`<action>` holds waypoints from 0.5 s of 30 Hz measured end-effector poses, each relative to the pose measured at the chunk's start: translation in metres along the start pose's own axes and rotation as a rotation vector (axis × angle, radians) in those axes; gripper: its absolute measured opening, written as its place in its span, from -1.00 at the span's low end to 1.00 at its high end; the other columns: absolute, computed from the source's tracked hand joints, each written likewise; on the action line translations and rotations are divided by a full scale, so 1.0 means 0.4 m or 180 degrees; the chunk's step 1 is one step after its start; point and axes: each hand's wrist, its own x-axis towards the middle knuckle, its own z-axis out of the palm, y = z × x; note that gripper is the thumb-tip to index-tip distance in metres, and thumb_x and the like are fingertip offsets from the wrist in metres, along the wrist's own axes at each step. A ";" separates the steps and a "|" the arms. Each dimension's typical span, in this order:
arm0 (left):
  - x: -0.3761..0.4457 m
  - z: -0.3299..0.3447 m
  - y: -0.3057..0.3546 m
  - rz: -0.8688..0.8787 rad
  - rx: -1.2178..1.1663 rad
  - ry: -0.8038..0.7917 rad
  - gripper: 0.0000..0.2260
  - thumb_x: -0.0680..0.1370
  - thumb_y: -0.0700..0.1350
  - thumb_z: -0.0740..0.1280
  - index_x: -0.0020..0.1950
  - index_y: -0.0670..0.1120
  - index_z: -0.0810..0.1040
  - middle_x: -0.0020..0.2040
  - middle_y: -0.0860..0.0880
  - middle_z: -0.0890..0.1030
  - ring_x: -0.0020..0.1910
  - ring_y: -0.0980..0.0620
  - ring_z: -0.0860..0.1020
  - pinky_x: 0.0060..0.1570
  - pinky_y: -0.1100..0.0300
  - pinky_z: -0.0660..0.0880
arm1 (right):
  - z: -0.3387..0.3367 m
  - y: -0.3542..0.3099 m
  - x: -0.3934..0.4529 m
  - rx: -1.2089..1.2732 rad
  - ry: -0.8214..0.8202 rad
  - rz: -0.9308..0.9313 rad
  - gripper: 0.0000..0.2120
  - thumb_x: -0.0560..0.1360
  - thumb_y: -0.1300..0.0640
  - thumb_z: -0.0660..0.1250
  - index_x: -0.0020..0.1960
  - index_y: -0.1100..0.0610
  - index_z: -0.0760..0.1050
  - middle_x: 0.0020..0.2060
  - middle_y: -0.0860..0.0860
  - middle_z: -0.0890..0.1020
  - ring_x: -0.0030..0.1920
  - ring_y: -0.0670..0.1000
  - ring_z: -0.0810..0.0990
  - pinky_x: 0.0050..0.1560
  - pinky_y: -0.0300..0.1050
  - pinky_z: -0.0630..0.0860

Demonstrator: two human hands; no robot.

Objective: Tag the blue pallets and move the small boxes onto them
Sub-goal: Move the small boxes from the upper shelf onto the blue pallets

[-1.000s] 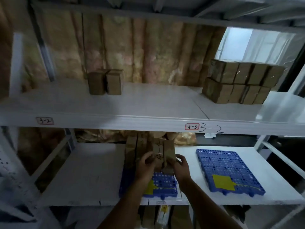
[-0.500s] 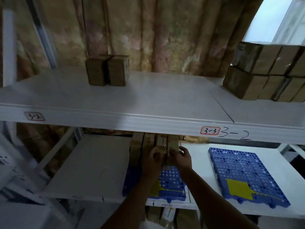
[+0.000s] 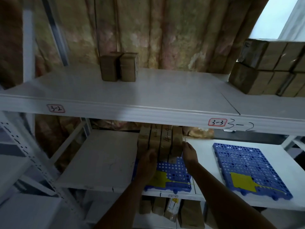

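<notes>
Several small brown boxes (image 3: 160, 142) stand upright in a row on the back half of the left blue pallet (image 3: 175, 171), on the lower shelf. A yellow tag (image 3: 160, 179) lies on this pallet's front. My left hand (image 3: 146, 161) rests against the front of the left boxes. The fingertips of my right hand (image 3: 189, 152) touch the right side of the rightmost box. Neither hand lifts a box. A second blue pallet (image 3: 247, 162) with its own yellow tag (image 3: 241, 181) lies to the right and carries no boxes.
The upper shelf (image 3: 148, 111), labelled 3-2 and 3-3, overhangs the box row closely. Two brown boxes (image 3: 118, 66) stand on it at the back, and a stacked group of boxes (image 3: 272, 68) sits at its right. More boxes (image 3: 165, 210) stand on the shelf below.
Both hands have loosened from the right-hand box and spread apart, the left sliding lower along the fronts, the right to the row's right side. The view has moved closer and tilted up.
</notes>
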 end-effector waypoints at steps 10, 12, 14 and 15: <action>-0.095 -0.205 0.209 0.0129 0.0497 0.0355 -0.60 0.68 0.07 0.11 0.49 0.00 0.41 0.49 -0.07 0.41 0.43 -0.15 0.40 0.43 -0.01 0.34 | -0.077 -0.184 -0.252 -0.0590 -0.0374 -0.0430 -0.51 0.72 -0.11 0.09 0.42 0.20 0.51 0.33 0.25 0.59 0.27 0.23 0.58 0.37 0.16 0.48; -0.136 -0.239 0.284 0.0207 0.0763 0.0380 -0.58 0.68 0.10 0.06 0.48 -0.01 0.41 0.46 -0.10 0.44 0.40 -0.16 0.42 0.41 -0.01 0.36 | -0.098 -0.230 -0.313 -0.0510 -0.0501 -0.0749 -0.54 0.73 0.00 0.12 0.52 0.23 0.39 0.44 0.22 0.49 0.40 0.23 0.50 0.40 0.01 0.44; -0.193 -0.269 0.354 0.0323 0.0892 0.0521 -0.54 0.67 0.13 0.02 0.44 -0.06 0.44 0.45 -0.12 0.44 0.39 -0.17 0.43 0.39 -0.05 0.38 | -0.120 -0.270 -0.379 -0.0655 -0.0598 -0.0872 -0.58 0.72 0.03 0.13 0.46 0.25 0.43 0.40 0.22 0.49 0.41 0.19 0.47 0.42 -0.04 0.38; -0.228 -0.281 0.386 0.0344 0.0797 0.0586 -0.53 0.66 0.15 0.03 0.46 -0.03 0.43 0.48 -0.09 0.42 0.42 -0.15 0.41 0.42 -0.06 0.35 | -0.130 -0.286 -0.416 -0.0807 -0.0646 -0.0962 -0.59 0.72 0.01 0.12 0.40 0.24 0.48 0.36 0.25 0.52 0.38 0.19 0.48 0.43 -0.01 0.37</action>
